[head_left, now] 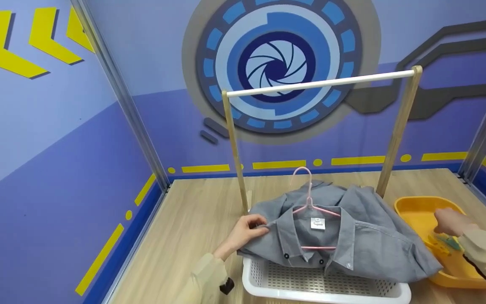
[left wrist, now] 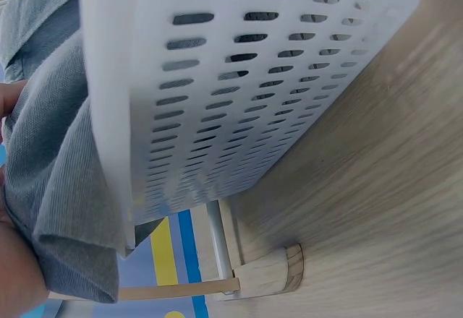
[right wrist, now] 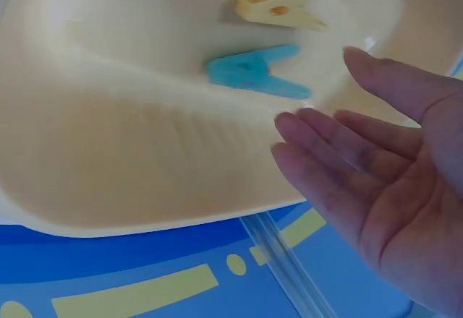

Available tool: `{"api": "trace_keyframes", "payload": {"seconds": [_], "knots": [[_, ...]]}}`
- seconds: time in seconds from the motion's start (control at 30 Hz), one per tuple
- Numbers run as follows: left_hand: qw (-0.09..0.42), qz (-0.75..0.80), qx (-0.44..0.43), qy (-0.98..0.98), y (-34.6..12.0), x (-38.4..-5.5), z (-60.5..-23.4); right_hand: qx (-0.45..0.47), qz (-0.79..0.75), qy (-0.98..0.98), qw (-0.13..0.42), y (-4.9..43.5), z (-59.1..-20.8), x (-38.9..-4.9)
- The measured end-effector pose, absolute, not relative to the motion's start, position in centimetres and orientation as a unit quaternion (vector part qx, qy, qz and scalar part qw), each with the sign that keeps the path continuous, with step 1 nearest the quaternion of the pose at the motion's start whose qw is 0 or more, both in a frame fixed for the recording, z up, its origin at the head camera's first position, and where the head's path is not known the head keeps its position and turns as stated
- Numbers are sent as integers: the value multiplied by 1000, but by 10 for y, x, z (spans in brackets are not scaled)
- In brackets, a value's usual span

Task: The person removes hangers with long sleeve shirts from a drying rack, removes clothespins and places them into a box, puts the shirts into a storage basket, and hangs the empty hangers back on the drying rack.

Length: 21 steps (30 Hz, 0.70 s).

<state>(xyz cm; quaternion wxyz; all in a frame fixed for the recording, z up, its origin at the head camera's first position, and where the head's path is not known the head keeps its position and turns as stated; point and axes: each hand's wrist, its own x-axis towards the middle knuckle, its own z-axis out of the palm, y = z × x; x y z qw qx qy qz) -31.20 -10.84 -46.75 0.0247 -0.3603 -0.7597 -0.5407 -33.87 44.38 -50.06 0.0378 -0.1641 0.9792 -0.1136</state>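
A grey button-up shirt [head_left: 378,249] with a white label lies over a white perforated basket [head_left: 260,292]. A pink hanger [head_left: 309,194] sits inside its collar, hook upward. My left hand [head_left: 243,232] pinches the shirt at its left shoulder, thumb and fingers on the cloth. On the right, my right hand [head_left: 454,221] hovers over a yellow tray [head_left: 420,202]. In the right wrist view its fingers are spread and hold nothing. A blue-green clothespin [right wrist: 249,76] and a yellow clothespin [right wrist: 264,6] lie in the tray near those fingertips.
Behind the basket stands a garment rack with a white rod [head_left: 319,84] and wooden uprights [head_left: 399,131]. The tray stands to the basket's right on the wooden table [head_left: 184,228]. Blue patterned panels [head_left: 175,126] enclose the table at the back and sides.
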Motion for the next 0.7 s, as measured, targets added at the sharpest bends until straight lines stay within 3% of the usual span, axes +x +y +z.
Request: {"api": "trace_keyframes", "payload": {"seconds": [0.37, 0.7], "knots": [[20, -544, -353, -761, -108, -314, -467, -200, -174, 958, -106, 401, -463, -347], [18, -542, -352, -762, -109, -312, -467, -256, -218, 931, -139, 344, -444, -332]]}}
